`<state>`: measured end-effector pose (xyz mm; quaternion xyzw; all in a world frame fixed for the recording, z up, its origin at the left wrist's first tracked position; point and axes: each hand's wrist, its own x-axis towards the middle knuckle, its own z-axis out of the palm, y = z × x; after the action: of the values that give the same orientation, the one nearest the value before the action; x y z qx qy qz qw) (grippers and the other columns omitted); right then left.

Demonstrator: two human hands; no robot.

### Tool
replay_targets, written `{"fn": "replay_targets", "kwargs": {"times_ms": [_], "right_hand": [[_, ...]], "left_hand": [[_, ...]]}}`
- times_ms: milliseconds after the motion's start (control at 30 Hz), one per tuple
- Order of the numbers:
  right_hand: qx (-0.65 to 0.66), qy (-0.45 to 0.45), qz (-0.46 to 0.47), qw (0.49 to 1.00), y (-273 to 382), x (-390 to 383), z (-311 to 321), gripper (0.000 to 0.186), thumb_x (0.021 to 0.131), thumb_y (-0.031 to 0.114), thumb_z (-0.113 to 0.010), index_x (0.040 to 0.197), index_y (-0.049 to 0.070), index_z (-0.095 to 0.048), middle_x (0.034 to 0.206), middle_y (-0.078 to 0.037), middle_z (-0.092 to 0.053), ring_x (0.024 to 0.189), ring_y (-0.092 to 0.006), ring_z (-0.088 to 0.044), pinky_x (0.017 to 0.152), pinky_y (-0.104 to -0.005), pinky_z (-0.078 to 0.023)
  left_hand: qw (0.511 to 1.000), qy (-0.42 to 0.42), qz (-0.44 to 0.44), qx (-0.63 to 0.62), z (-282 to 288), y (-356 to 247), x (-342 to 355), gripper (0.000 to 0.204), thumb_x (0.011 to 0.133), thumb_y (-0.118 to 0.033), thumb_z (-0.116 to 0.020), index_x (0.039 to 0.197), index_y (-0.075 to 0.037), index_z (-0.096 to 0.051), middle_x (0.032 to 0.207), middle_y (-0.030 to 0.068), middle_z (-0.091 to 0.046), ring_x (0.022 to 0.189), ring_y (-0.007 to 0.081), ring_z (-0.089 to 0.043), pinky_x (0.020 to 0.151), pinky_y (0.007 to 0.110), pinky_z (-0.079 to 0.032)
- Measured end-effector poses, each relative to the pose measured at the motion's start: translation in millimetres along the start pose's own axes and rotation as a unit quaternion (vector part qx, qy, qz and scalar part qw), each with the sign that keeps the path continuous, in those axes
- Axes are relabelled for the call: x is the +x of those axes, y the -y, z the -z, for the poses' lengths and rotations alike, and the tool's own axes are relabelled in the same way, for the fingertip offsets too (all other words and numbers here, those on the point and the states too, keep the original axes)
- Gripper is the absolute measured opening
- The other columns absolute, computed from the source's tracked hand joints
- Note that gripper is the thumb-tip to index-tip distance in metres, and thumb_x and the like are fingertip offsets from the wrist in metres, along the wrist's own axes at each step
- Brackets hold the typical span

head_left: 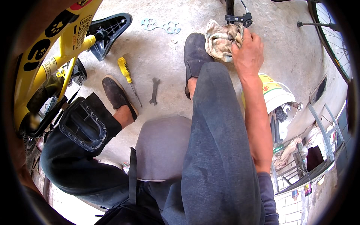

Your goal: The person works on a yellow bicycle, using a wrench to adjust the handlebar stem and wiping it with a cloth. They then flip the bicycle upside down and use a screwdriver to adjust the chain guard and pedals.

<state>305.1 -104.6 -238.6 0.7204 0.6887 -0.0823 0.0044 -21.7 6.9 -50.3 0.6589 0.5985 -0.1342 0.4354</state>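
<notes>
My right hand (248, 52) is closed around a crumpled, stained cloth rag (221, 39), held beside the toe of my right shoe (197, 52). Just beyond the rag is a black clamped bicycle part (238, 18) on a dark tube. A yellow bicycle frame (47, 48) leans along my left side, its black saddle (110, 33) showing its underside. Over my left shin lies a black pedal (84, 123). Blurred skin of my left arm (23, 174) follows the dark left rim; the left hand itself cannot be made out.
On the concrete floor lie a yellow-handled screwdriver (125, 70), an open-ended wrench (154, 91) and a flat multi-hole spanner (161, 26). A white bucket (275, 95) with tools stands right of my forearm. Behind it are a metal rack (326, 131) and a spoked wheel (333, 37).
</notes>
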Motion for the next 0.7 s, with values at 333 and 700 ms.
{"fn": "replay_targets", "kwargs": {"times_ms": [333, 700], "right_hand": [[0.064, -0.114, 0.013, 0.991, -5, 18, -2, 0.042, 0.074, 0.014, -0.069, 0.115, 0.012, -0.064, 0.110, -0.009, -0.060, 0.102, -0.0305, -0.058, 0.083, -0.0409, -0.050], [0.025, 0.006, 0.093, 0.995, 11, 12, -1, 0.032, 0.075, 0.015, -0.068, 0.107, 0.016, -0.066, 0.104, -0.006, -0.059, 0.100, -0.0294, -0.057, 0.080, -0.0414, -0.051]], "left_hand": [[1.000, 0.005, 0.010, 0.003, -3, 2, -1, 0.048, 0.086, -0.047, -0.068, 0.112, -0.007, -0.065, 0.090, 0.0150, -0.069, 0.088, 0.0280, -0.066, 0.084, 0.033, -0.051], [1.000, 0.009, 0.013, 0.005, -2, 4, 1, 0.048, 0.086, -0.047, -0.068, 0.113, -0.008, -0.065, 0.090, 0.0151, -0.069, 0.088, 0.0282, -0.066, 0.085, 0.033, -0.051]]}}
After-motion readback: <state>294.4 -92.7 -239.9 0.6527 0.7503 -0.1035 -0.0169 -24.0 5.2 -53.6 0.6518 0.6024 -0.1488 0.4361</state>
